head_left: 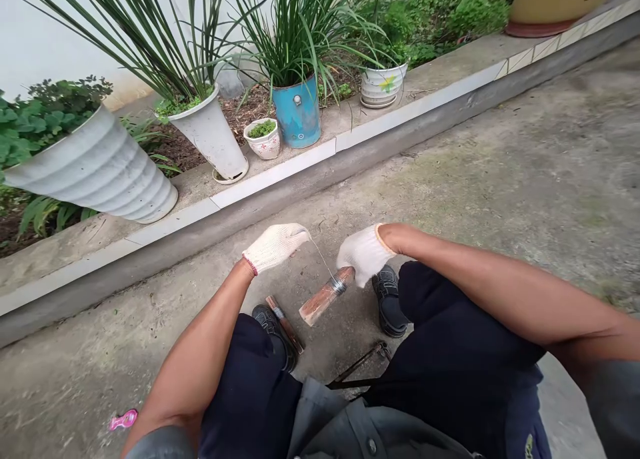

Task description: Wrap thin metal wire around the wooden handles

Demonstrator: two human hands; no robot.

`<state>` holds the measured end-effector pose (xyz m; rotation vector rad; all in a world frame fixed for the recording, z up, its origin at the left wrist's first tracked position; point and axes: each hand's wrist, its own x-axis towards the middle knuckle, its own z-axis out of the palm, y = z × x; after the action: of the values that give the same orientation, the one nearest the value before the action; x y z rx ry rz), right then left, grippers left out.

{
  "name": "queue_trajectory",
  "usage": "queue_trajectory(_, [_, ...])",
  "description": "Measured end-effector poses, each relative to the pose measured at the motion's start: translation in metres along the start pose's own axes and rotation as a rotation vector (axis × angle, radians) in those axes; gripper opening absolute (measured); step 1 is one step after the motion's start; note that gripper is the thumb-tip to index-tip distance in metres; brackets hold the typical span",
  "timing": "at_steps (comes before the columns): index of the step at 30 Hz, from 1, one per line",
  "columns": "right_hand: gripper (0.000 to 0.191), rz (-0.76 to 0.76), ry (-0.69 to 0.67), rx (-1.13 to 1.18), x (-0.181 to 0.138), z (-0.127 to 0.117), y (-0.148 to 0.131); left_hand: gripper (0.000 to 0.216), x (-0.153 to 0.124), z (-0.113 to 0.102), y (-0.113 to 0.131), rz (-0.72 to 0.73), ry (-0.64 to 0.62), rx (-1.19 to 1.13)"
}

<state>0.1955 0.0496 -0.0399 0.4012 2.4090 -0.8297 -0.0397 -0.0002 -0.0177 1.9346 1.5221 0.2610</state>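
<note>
Both my hands wear white knit gloves. My right hand (364, 252) is closed round the upper end of a reddish-brown wooden stick (323, 300) that slants down to the left, with turns of thin wire (339, 285) wound about it near my glove. My left hand (275, 245) is pinched shut on the free end of that wire, which runs taut from the fingers down to the winding. A second brown stick (284, 323) lies on the concrete by my left shoe (273, 331).
I sit low over a concrete floor (500, 179), dark-trousered knees apart. Pliers (364, 360) lie between my feet. A raised tiled kerb (280, 179) carries several plant pots, including a blue can (298, 114). A pink scrap (123, 420) lies at the lower left.
</note>
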Motion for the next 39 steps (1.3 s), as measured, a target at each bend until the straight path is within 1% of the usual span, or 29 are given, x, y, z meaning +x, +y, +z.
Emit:
queue_trajectory(2, [0.026,-0.076,0.057,0.077,-0.011,-0.006,-0.005,0.046,0.002,0.002,-0.005,0.024,-0.037,-0.015])
queue_trajectory(4, [0.030,-0.035,0.182,0.142,-0.023,-0.015,-0.006,0.045,0.003,0.005,-0.010,0.057,-0.085,-0.036])
queue_trajectory(6, [0.033,0.087,0.362,0.228,-0.032,-0.026,-0.003,0.044,0.005,0.006,-0.013,0.057,-0.121,-0.049])
queue_trajectory(9, [0.034,0.279,0.653,0.391,-0.039,-0.037,0.008,0.044,0.006,0.007,-0.010,0.034,-0.117,-0.047])
queue_trajectory(10, [0.034,0.329,0.726,0.433,-0.039,-0.040,0.014,0.044,0.006,0.008,-0.008,0.034,-0.107,-0.043])
queue_trajectory(12, [0.038,0.427,0.805,0.464,-0.038,-0.043,0.029,0.043,0.005,0.008,-0.003,0.046,-0.107,-0.039])
queue_trajectory(14, [0.042,0.549,0.826,0.399,-0.035,-0.045,0.046,0.043,0.004,0.009,0.001,0.056,-0.124,-0.035])
queue_trajectory(16, [0.042,0.681,0.782,0.263,-0.029,-0.045,0.061,0.043,0.003,0.010,0.004,0.058,-0.143,-0.029])
queue_trajectory(17, [0.040,0.741,0.719,0.190,-0.025,-0.044,0.066,0.044,0.002,0.010,0.005,0.052,-0.146,-0.018])
queue_trajectory(19, [0.037,0.806,0.535,0.065,-0.016,-0.038,0.070,0.045,0.001,0.010,0.006,0.038,-0.131,0.011])
queue_trajectory(20, [0.035,0.800,0.430,0.010,-0.011,-0.034,0.068,0.046,0.000,0.009,0.007,0.040,-0.115,0.027])
queue_trajectory(22, [0.031,0.694,0.248,-0.098,-0.001,-0.024,0.058,0.046,0.000,0.007,0.008,0.053,-0.072,0.054])
queue_trajectory(23, [0.029,0.598,0.171,-0.152,0.003,-0.018,0.051,0.046,0.000,0.006,0.008,0.055,-0.049,0.062])
queue_trajectory(25, [0.024,0.359,0.071,-0.181,0.008,-0.009,0.033,0.045,0.001,0.004,0.007,0.047,-0.022,0.077])
queue_trajectory(27, [0.020,0.117,0.035,-0.108,0.006,-0.004,0.018,0.044,0.002,0.003,0.004,0.040,-0.022,0.073])
queue_trajectory(29, [0.023,-0.038,0.082,-0.005,-0.002,-0.006,0.007,0.043,0.004,0.005,-0.001,0.056,-0.042,0.056])
queue_trajectory(30, [0.026,-0.071,0.135,0.048,-0.007,-0.009,0.004,0.043,0.005,0.005,-0.004,0.072,-0.055,0.044])
queue_trajectory(31, [0.029,-0.072,0.203,0.100,-0.013,-0.013,0.002,0.041,0.005,0.007,-0.006,0.091,-0.077,0.026])
queue_trajectory(32, [0.032,-0.050,0.278,0.149,-0.019,-0.018,0.002,0.040,0.005,0.008,-0.007,0.104,-0.100,0.004])
queue_trajectory(34, [0.035,0.041,0.439,0.243,-0.028,-0.027,0.004,0.037,0.004,0.009,-0.007,0.096,-0.134,-0.038])
queue_trajectory(36, [0.035,0.156,0.589,0.326,-0.034,-0.035,0.009,0.038,0.003,0.010,-0.001,0.041,-0.111,-0.046])
queue_trajectory(39, [0.034,0.293,0.753,0.466,-0.035,-0.040,0.018,0.041,0.001,0.010,0.010,0.051,-0.093,-0.044])
